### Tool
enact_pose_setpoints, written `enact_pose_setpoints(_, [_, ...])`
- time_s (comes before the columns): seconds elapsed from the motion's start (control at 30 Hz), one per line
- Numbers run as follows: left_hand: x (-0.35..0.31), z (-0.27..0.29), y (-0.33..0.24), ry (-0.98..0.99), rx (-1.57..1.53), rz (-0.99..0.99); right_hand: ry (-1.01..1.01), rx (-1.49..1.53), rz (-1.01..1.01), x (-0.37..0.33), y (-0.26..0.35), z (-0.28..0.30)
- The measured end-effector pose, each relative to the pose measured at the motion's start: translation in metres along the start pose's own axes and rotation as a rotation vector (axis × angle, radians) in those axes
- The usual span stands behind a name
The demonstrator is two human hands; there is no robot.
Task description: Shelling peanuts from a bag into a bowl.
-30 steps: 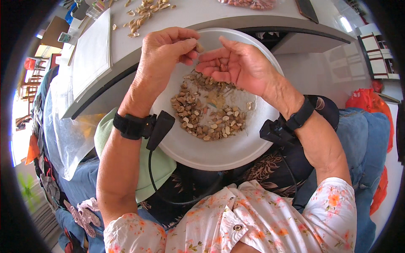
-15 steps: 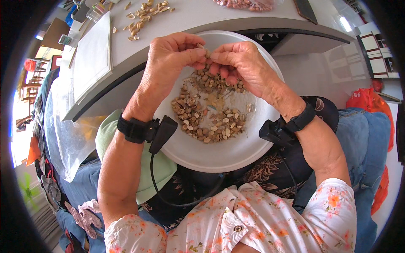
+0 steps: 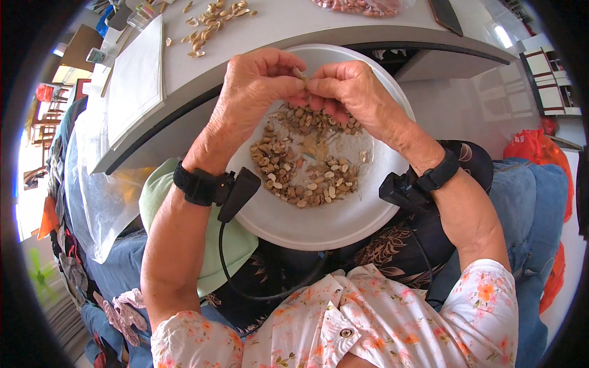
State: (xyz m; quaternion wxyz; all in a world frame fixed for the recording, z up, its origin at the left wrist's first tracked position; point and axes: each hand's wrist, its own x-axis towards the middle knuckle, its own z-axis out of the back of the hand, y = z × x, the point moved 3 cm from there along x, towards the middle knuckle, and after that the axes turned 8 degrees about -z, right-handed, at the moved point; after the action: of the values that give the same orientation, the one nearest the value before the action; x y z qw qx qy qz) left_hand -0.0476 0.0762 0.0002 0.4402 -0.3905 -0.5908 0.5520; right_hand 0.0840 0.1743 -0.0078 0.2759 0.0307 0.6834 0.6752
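Plenty of bright light in here, strongest from the left, that side washed out to white, a small streak of glare [image 3: 503, 35] at far right, shade under the tabletop [image 3: 279, 27], hands [image 3: 254, 80] fairly sharp, outer edges bowed, corners black.

Head-worn fisheye view, near, facing down over basin [image 3: 319, 232]

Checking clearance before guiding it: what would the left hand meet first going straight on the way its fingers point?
Most likely the right hand, just across from the left hand, with a peanut piece where they come together; any gap in depth is unclear.
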Motion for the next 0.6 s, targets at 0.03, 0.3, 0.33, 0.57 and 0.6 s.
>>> enact_pose_setpoints(0.03, [0.0,0.0,0.001,-0.001,0.001,0.0,-0.001,-0.048,0.001,-0.001,0.001,0.0])
enact_pose_setpoints(0.3, [-0.002,-0.004,0.004,-0.015,-0.062,0.042,-0.082,-0.214,0.128,0.001,-0.001,-0.001])
enact_pose_setpoints(0.33, [-0.003,-0.005,0.004,-0.016,-0.062,0.041,-0.101,-0.237,0.13,0.001,-0.001,-0.002])
enact_pose_setpoints(0.57, [-0.003,-0.009,0.005,-0.06,-0.091,0.034,-0.176,-0.237,0.223,0.003,-0.005,-0.007])
enact_pose_setpoints(0.6, [-0.003,-0.009,0.006,-0.045,-0.08,0.04,-0.191,-0.278,0.234,0.004,-0.007,-0.006])
